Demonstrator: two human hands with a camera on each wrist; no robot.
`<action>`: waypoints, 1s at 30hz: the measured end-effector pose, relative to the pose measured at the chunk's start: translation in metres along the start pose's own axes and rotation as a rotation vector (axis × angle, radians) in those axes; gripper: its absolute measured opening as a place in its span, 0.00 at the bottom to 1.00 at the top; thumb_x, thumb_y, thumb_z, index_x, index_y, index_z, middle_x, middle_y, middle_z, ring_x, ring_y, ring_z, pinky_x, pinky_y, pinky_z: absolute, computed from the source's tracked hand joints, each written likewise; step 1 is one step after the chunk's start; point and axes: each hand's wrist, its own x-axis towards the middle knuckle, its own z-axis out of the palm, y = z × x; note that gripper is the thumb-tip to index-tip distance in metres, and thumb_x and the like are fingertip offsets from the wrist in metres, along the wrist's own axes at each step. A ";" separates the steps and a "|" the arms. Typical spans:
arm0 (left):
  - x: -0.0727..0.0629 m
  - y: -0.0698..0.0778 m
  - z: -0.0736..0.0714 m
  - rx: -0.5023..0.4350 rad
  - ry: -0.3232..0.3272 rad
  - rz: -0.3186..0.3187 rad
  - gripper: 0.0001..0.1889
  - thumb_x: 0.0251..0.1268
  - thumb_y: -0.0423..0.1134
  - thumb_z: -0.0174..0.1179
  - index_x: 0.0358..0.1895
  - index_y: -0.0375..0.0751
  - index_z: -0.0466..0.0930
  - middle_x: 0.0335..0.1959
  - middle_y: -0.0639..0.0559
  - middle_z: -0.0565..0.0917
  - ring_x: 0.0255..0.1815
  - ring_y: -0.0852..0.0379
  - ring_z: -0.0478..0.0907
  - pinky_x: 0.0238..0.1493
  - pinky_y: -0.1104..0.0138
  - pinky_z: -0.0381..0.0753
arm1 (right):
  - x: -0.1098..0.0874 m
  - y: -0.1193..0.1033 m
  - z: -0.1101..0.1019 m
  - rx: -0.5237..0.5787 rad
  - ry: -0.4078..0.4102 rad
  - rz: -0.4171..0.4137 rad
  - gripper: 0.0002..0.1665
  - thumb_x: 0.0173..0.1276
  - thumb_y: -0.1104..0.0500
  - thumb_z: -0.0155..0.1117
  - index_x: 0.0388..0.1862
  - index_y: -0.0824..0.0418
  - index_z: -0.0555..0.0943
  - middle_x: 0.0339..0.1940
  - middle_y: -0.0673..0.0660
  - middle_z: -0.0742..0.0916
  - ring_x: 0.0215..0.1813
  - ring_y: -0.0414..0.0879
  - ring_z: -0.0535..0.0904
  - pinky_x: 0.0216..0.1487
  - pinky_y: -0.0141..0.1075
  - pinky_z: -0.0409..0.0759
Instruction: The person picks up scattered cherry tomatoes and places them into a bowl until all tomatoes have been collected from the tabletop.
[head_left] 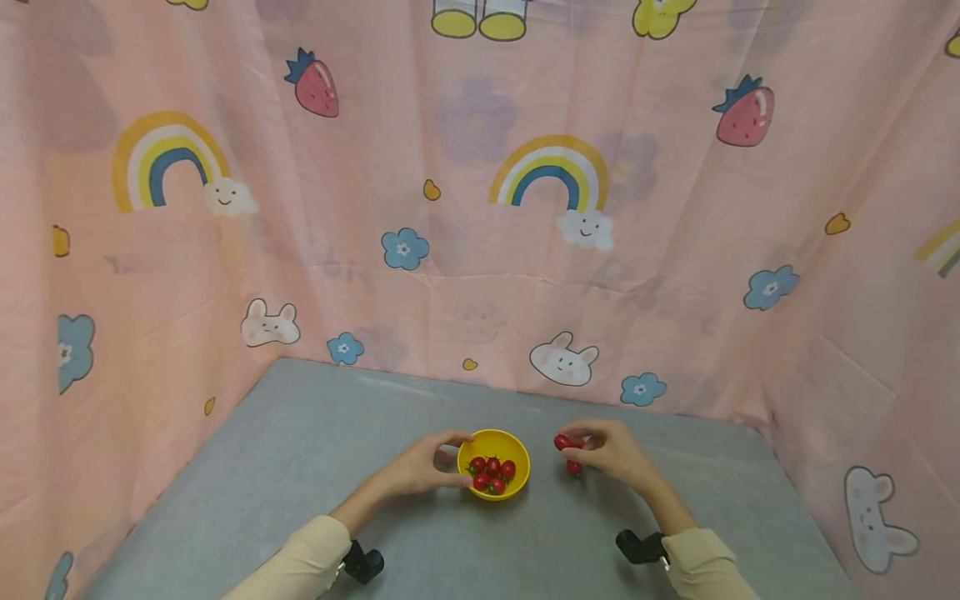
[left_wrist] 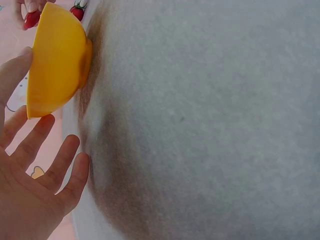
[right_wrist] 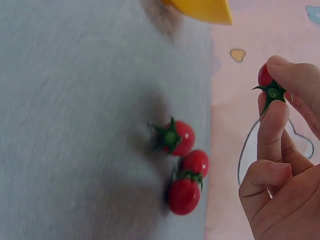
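Observation:
A yellow bowl (head_left: 495,442) stands on the table with several red cherry tomatoes (head_left: 492,467) inside, green stems on. My left hand (head_left: 420,467) holds the bowl at its left side, thumb at the near rim and fingertips at the far rim. In the left wrist view, the ring and little fingers spread away from the bowl (left_wrist: 55,65). To the right of the bowl, my right hand (head_left: 611,450) pinches one cherry tomato (right_wrist: 264,75) between thumb and fingers, raised above the table. Under that hand lie three more tomatoes (right_wrist: 184,196), partly hidden in the head view.
The grey tabletop (head_left: 360,408) extends around the bowl and hands. A pink printed curtain (head_left: 450,317) rises behind the table and along both sides. Black wrist mounts (head_left: 640,547) sit at both cuffs, low over the table.

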 end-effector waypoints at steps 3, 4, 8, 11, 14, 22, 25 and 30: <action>0.000 0.000 0.000 0.001 -0.001 -0.003 0.32 0.62 0.47 0.74 0.69 0.45 0.74 0.64 0.45 0.77 0.57 0.44 0.80 0.55 0.52 0.82 | 0.003 -0.001 0.004 0.003 0.005 -0.001 0.14 0.65 0.57 0.76 0.49 0.59 0.88 0.45 0.55 0.88 0.34 0.53 0.79 0.32 0.35 0.82; 0.000 0.000 0.000 0.001 -0.001 -0.005 0.33 0.62 0.47 0.74 0.69 0.44 0.74 0.64 0.45 0.77 0.57 0.44 0.80 0.55 0.52 0.82 | 0.004 -0.002 0.006 0.002 0.006 -0.002 0.14 0.66 0.57 0.76 0.49 0.59 0.88 0.44 0.55 0.88 0.35 0.53 0.79 0.32 0.35 0.82; 0.000 0.000 0.000 0.007 0.000 -0.011 0.33 0.62 0.47 0.74 0.68 0.44 0.74 0.64 0.45 0.77 0.57 0.44 0.80 0.55 0.52 0.82 | 0.009 -0.008 0.010 0.002 0.004 0.007 0.14 0.66 0.57 0.75 0.49 0.59 0.88 0.43 0.54 0.88 0.36 0.54 0.79 0.34 0.34 0.82; 0.001 0.000 0.001 0.003 0.000 -0.013 0.33 0.62 0.47 0.74 0.68 0.44 0.74 0.64 0.45 0.77 0.57 0.44 0.79 0.55 0.52 0.82 | 0.011 -0.013 0.013 0.009 -0.001 0.003 0.14 0.66 0.59 0.75 0.50 0.60 0.88 0.43 0.55 0.88 0.34 0.54 0.80 0.33 0.35 0.83; 0.001 0.000 0.001 -0.001 -0.001 -0.012 0.33 0.62 0.47 0.74 0.68 0.44 0.74 0.64 0.45 0.77 0.57 0.44 0.79 0.55 0.52 0.82 | 0.015 -0.017 0.016 0.012 -0.005 -0.001 0.14 0.66 0.58 0.75 0.50 0.59 0.88 0.44 0.55 0.88 0.32 0.52 0.80 0.31 0.35 0.82; 0.001 0.000 0.001 -0.003 -0.001 -0.013 0.32 0.62 0.47 0.74 0.68 0.45 0.74 0.64 0.46 0.77 0.57 0.44 0.79 0.55 0.52 0.82 | 0.023 -0.019 0.025 0.035 -0.044 -0.048 0.14 0.67 0.60 0.74 0.50 0.61 0.88 0.45 0.56 0.88 0.33 0.53 0.79 0.34 0.34 0.81; 0.000 0.001 0.001 -0.008 -0.001 -0.013 0.32 0.62 0.47 0.74 0.68 0.44 0.74 0.64 0.45 0.77 0.57 0.44 0.79 0.55 0.52 0.82 | 0.026 -0.021 0.029 0.032 -0.050 -0.046 0.14 0.67 0.60 0.74 0.51 0.61 0.87 0.45 0.56 0.88 0.34 0.53 0.80 0.35 0.34 0.81; 0.001 0.001 0.000 -0.009 -0.001 -0.009 0.32 0.62 0.46 0.73 0.68 0.44 0.74 0.64 0.45 0.77 0.57 0.44 0.79 0.56 0.51 0.81 | 0.031 -0.024 0.035 0.039 -0.075 -0.048 0.16 0.67 0.59 0.74 0.52 0.62 0.87 0.45 0.55 0.89 0.34 0.54 0.79 0.34 0.34 0.81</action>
